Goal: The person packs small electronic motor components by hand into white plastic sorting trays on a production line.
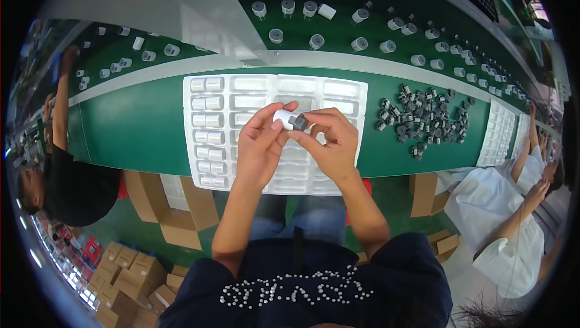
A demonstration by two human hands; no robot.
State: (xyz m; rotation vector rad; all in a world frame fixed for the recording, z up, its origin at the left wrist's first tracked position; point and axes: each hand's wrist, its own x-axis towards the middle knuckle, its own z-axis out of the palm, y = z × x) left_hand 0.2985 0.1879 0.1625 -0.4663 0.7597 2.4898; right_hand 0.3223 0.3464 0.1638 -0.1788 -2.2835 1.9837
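Note:
Above the white moulded tray [188,128], my left hand [261,141] is closed around a white cylinder [282,118]. My right hand [332,141] pinches a small dark grey plug-like part [299,123] at the cylinder's right end. The two parts touch; whether they are joined I cannot tell. White cylinders [206,121] lie in pairs down the tray's left column. The other visible tray compartments hold no cylinders, though my hands and forearms hide some of them.
A heap of small dark parts [423,113] lies right of the tray on the green bench [133,119]. Beyond a metal rail [338,59], white cylinders with dark tops [288,6] stand on a green surface. Co-workers sit at both sides. Cardboard boxes [175,207] stand below the bench.

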